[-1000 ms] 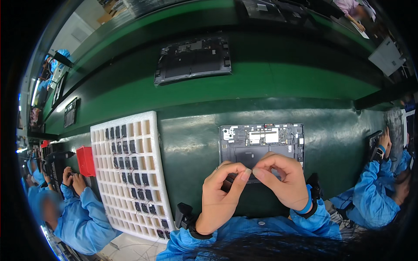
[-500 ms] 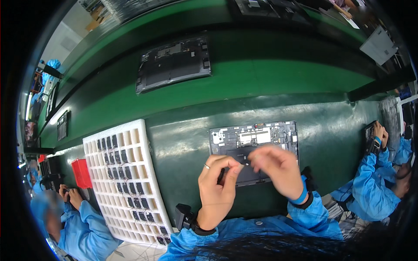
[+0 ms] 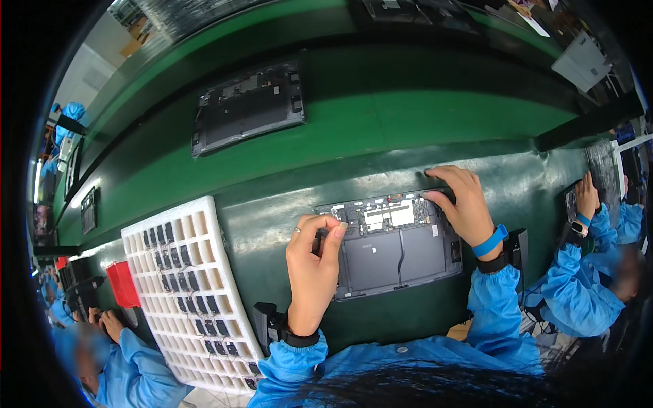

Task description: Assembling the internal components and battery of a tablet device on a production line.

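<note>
An opened laptop base [image 3: 425, 262] lies on the bench in front of me, its circuit board [image 3: 394, 214] along the far side and a dark battery section nearer. A black cable [image 3: 401, 255] runs down over the battery. My left hand [image 3: 311, 268], a ring on one finger, hovers by the base's left side, thumb and forefinger pinched together; whatever may be between them is too small to make out. At the far right corner is my right hand [image 3: 469, 214], thumb by the board's edge, fingers apart and reaching past the far rim.
Left of the base stands a white foam tray [image 3: 221, 265] with several small black parts in its slots. Beyond it is a red bin [image 3: 122, 285]. Another laptop base [image 3: 248, 112] rests on the green shelf ahead. Co-workers in blue sit on both sides.
My hands have moved apart: the right went up and right to the far corner, the left slightly left. The battery and black cable now show. The view has shifted a little.
</note>
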The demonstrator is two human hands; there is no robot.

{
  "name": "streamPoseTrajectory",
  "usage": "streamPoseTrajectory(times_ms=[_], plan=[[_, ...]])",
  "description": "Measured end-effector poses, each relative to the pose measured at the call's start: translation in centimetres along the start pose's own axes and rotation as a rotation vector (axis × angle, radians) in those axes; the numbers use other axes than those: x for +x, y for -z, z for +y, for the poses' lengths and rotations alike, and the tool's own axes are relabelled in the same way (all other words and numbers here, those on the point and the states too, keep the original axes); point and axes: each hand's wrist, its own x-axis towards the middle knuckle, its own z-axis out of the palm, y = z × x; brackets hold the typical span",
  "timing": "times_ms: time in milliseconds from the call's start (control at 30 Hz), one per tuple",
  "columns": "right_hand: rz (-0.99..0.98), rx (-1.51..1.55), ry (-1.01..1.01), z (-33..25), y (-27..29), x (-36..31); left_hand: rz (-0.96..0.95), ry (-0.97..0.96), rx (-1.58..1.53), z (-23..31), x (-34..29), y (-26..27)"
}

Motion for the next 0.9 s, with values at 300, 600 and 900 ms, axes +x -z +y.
streamPoseTrajectory(times_ms=[300, 600, 900], plan=[[-0.179, 0.385, -0.092, -0.9, 1.1, -1.3, -0.013, 0.015, 0.011, -0.5, -0.5, 0.7], [-0.27, 0.37, -0.109, -2.0, -0.7, -0.8, 0.026, -0.066, 0.036, -1.5, -0.6, 0.0], [-0.25, 0.876, -0.42, -0.9, -1.3, -2.4, -0.011, -0.079, 0.042, -0.8, -0.8, -2.0]])
